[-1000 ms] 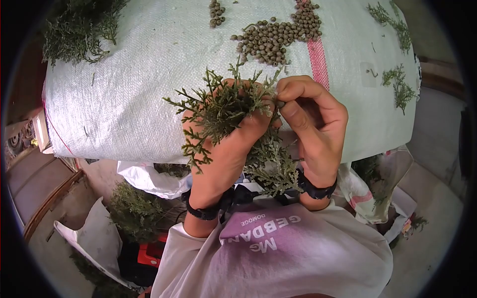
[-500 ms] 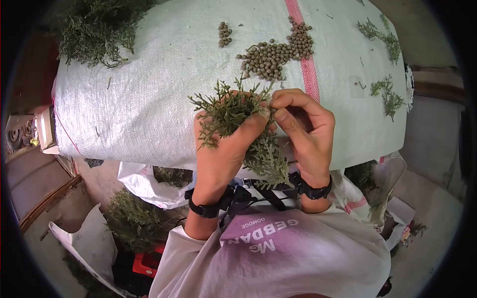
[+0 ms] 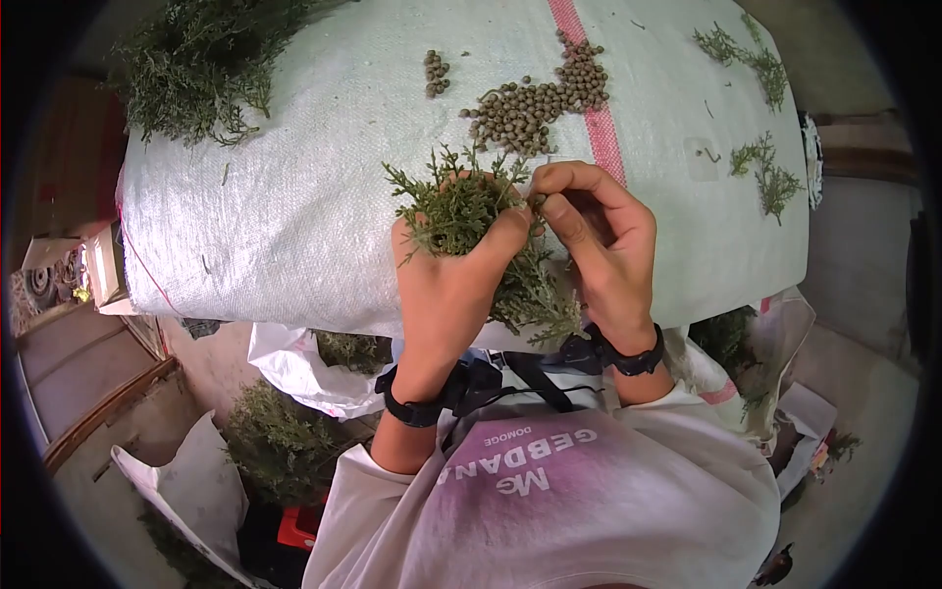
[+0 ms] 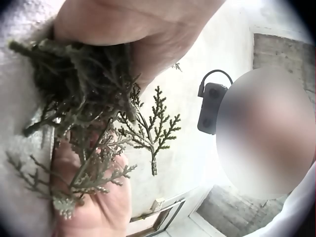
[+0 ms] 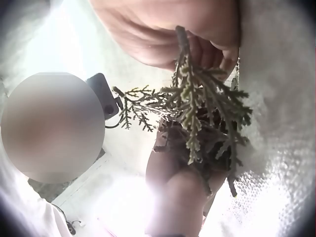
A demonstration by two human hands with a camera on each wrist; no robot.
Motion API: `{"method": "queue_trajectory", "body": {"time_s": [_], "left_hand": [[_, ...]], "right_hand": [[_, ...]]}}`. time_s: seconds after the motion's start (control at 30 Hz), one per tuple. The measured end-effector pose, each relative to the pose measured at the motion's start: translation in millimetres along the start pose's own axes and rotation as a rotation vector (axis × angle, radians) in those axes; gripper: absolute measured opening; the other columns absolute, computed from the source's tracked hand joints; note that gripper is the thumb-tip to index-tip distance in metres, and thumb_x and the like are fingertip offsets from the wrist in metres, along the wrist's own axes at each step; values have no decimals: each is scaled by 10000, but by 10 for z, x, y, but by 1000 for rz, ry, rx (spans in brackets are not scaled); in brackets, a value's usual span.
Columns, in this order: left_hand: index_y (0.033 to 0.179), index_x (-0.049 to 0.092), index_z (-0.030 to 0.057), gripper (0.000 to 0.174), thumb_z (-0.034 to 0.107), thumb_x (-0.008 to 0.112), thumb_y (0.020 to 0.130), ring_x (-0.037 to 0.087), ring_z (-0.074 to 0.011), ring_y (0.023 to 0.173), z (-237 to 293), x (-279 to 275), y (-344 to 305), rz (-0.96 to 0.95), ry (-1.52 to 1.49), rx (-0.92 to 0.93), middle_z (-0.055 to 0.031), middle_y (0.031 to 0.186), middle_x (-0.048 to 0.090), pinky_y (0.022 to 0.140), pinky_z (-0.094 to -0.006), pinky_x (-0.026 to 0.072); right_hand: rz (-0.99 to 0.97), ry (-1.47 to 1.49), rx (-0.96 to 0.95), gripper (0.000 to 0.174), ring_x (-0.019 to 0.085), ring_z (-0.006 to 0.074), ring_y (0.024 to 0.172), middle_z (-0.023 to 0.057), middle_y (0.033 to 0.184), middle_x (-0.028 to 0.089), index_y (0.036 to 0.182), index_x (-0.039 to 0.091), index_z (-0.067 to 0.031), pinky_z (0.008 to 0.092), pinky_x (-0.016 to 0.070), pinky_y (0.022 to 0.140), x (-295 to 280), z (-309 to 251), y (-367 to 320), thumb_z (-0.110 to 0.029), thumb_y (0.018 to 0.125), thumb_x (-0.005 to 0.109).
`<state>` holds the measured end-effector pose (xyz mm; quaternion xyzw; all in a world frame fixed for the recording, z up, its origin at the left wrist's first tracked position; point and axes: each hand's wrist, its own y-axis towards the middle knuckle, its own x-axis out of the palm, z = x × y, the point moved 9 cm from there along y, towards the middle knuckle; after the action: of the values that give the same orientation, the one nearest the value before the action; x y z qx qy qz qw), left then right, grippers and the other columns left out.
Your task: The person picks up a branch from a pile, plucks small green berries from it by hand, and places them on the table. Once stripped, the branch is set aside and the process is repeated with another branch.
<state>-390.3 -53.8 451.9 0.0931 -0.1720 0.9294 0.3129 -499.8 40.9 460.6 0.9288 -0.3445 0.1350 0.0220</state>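
In the head view the left hand (image 3: pixel 446 290) grips a bunch of green conifer sprigs (image 3: pixel 456 211) above the near part of a stuffed white woven sack (image 3: pixel 294 196). Thumb and index finger of the right hand (image 3: pixel 623 260) pinch a small round brown cone (image 3: pixel 538 200) beside the left thumb tip. Scaly sprigs (image 4: pixel 84 84) spill out of the left fist in the left wrist view. Seen from the right wrist, a lighter sprig (image 5: pixel 190 98) hangs between the hands. Past the hands lies a pile of small round cones (image 3: pixel 520 113) on the sack.
A heap of conifer branches (image 3: pixel 191 74) lies at the sack's far left, with a loose sprig (image 3: pixel 770 182) at the right. Below the sack's near edge are a white bag (image 3: pixel 304 368), more branches (image 3: pixel 280 442) and a red object (image 3: pixel 297 525).
Both hands keep together around the bunch, the right fingertips still at the left thumb. The bunch has turned slightly. The whole head view has shifted a little.
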Motion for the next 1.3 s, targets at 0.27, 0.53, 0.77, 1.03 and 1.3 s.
{"method": "queue_trajectory", "body": {"time_s": [0.27,0.53,0.77,1.03,1.3], "left_hand": [[884,655,-29,118,72,688,833,577,-66,743,-8,3,-53,64,-37,-32,-10,817,667,671,-248,476],[890,661,-24,98,61,652,842,582,-77,722,-17,-20,-57,56,8,-10,-22,805,672,666,-258,480],[1014,644,-29,187,63,676,854,632,-141,744,-34,-47,-29,-11,23,-65,-55,855,654,696,-281,516],[892,660,-35,91,43,658,847,598,-81,720,26,-33,-2,0,-62,4,-25,781,673,665,-248,487],[996,688,-29,214,143,680,870,613,-108,812,48,-25,-34,-24,-54,21,-50,887,690,781,-277,487]], "right_hand": [[-53,41,26,163,592,119,997,68,1083,626,1068,620,45,257,470,889,42,-6,17,-32,929,658],[-89,29,9,136,594,119,991,82,1083,622,1040,626,44,252,472,872,47,-9,39,-12,920,658],[-72,-3,0,124,595,112,978,76,1091,626,1033,634,40,250,473,867,64,-27,26,-2,918,655],[-73,-56,27,155,601,105,998,63,1092,634,1068,635,35,252,475,886,36,-33,60,-16,923,655],[-181,-189,143,302,624,69,845,25,938,651,1038,642,2,207,507,789,19,-147,-6,-123,811,799]]}}
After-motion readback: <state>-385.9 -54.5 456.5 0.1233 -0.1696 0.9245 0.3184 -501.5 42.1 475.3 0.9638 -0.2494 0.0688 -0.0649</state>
